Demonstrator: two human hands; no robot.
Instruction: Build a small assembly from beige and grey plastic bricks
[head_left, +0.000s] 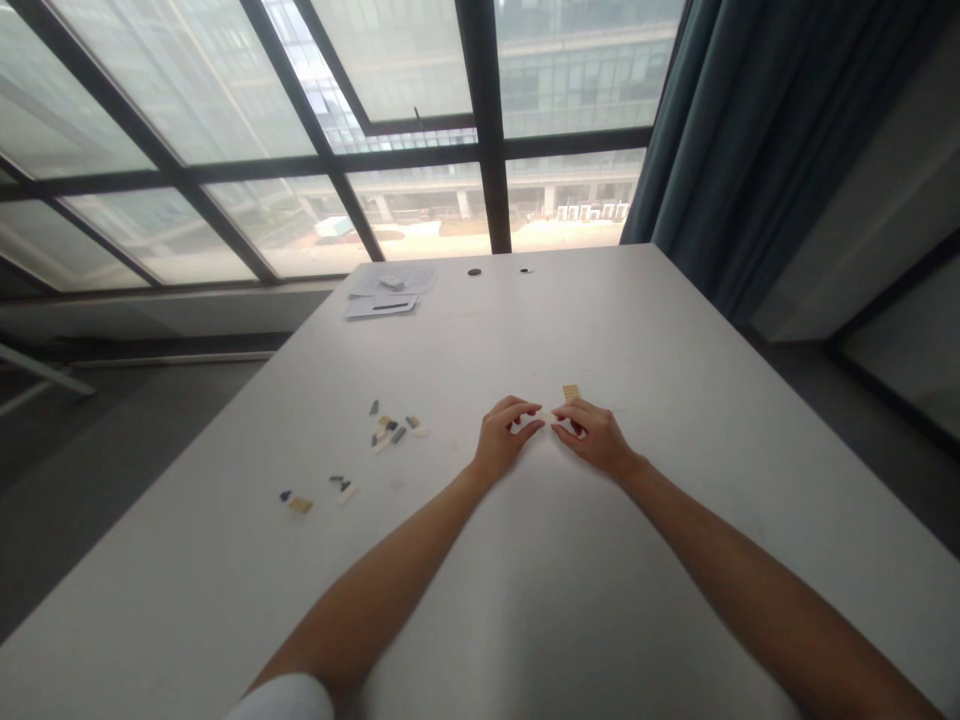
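My left hand (504, 437) and my right hand (598, 437) meet over the middle of the white table (465, 350). Between their fingertips is a small cream building brick (547, 417), pinched from both sides; its details are too small to make out. Just behind my right hand's fingers lies a tan ridged plate (571, 392), partly covered by them. Left of my left hand, a loose cluster of small grey, tan, cream and dark bricks (398, 436) rests on the tabletop.
Nearer the left edge lie another tan piece (301, 505), a dark piece (285, 496) and a cream strip (348, 493). Papers (381, 304) sit at the far left corner. Two round cable holes, one of them a dark hole (474, 272), are near the far edge, before the windows.
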